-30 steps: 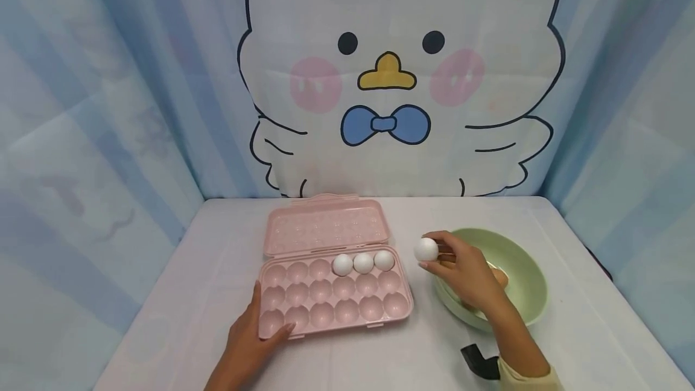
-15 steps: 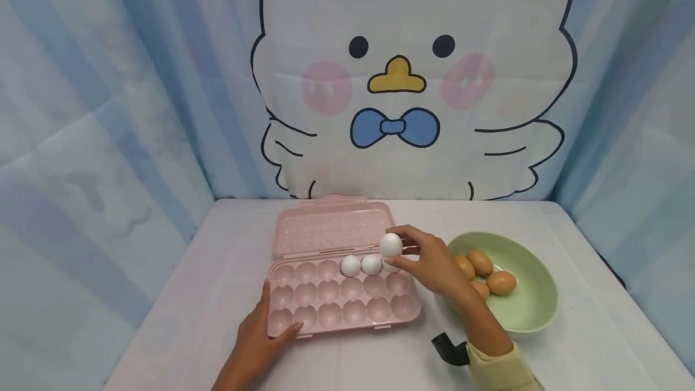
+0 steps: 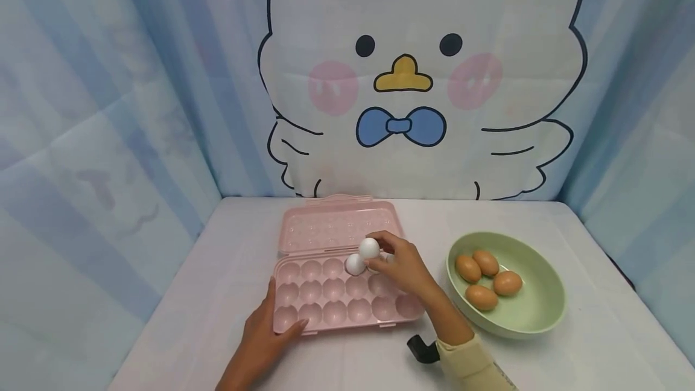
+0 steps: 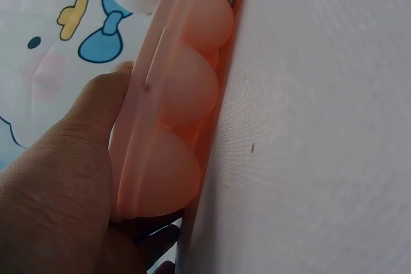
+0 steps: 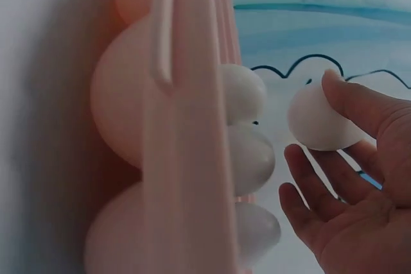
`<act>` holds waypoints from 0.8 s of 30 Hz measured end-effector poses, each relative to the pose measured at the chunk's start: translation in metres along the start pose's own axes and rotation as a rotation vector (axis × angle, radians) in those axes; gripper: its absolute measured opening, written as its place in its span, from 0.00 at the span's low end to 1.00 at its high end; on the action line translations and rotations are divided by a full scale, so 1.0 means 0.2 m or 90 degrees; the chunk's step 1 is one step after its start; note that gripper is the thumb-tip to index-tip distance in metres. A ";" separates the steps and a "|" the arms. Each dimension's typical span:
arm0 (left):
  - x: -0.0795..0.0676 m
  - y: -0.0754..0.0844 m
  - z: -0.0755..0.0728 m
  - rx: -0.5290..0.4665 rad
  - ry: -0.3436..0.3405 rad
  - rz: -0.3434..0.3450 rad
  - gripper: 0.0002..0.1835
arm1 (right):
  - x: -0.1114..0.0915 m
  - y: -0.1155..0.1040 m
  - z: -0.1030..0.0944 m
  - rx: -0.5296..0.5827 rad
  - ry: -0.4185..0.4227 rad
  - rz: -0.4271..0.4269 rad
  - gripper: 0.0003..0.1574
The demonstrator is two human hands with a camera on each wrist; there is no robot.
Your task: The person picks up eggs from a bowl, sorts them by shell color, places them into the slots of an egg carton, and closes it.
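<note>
A pink egg tray [image 3: 347, 326] lies on the table with its lid [image 3: 339, 225] folded back. My left hand [image 3: 263, 327] grips its left front corner, thumb over the rim and fingers beneath in the left wrist view. Between thumb and fingertips my right hand [image 3: 404, 264] pinches a white egg [image 3: 369, 248], held above the back row. The right wrist view shows this egg [image 5: 321, 119] apart from three white eggs [image 5: 250, 162] seated in the tray. From the head, one seated egg [image 3: 355, 265] shows plainly; the right hand mostly covers the others.
To the right stands a light green bowl [image 3: 545, 300] with several brown eggs [image 3: 507, 283] in it. A black curved piece [image 3: 422, 349] sticks out beside the right sleeve [image 3: 469, 361]. Behind the white table hangs a curtain [image 3: 402, 174] printed with a cartoon bird.
My right hand has carried the white egg left, from beside the bowl to over the tray's back row, uncovering the brown eggs. The left hand keeps its hold; the head view has shifted slightly.
</note>
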State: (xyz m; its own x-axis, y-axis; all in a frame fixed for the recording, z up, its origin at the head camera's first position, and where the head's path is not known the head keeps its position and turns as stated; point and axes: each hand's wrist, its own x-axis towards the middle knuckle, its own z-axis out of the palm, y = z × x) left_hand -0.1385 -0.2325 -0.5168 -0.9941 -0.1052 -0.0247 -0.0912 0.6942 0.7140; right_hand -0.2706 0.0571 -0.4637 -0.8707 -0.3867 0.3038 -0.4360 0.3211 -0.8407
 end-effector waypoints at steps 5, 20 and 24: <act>0.00 0.00 0.00 -0.001 0.008 0.010 0.65 | 0.03 0.00 0.07 0.011 -0.001 -0.014 0.28; 0.00 0.00 0.00 -0.010 0.008 0.025 0.63 | 0.06 0.01 0.31 -0.081 -0.029 -0.031 0.26; -0.01 0.00 -0.01 -0.005 0.008 0.024 0.63 | 0.07 0.04 0.34 -0.160 -0.009 -0.050 0.26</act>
State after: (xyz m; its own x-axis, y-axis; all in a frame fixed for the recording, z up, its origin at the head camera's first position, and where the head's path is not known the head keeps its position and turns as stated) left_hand -0.1367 -0.2328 -0.5154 -0.9961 -0.0871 0.0110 -0.0526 0.6922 0.7197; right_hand -0.2705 -0.0035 -0.4969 -0.8292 -0.4309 0.3559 -0.5467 0.4933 -0.6766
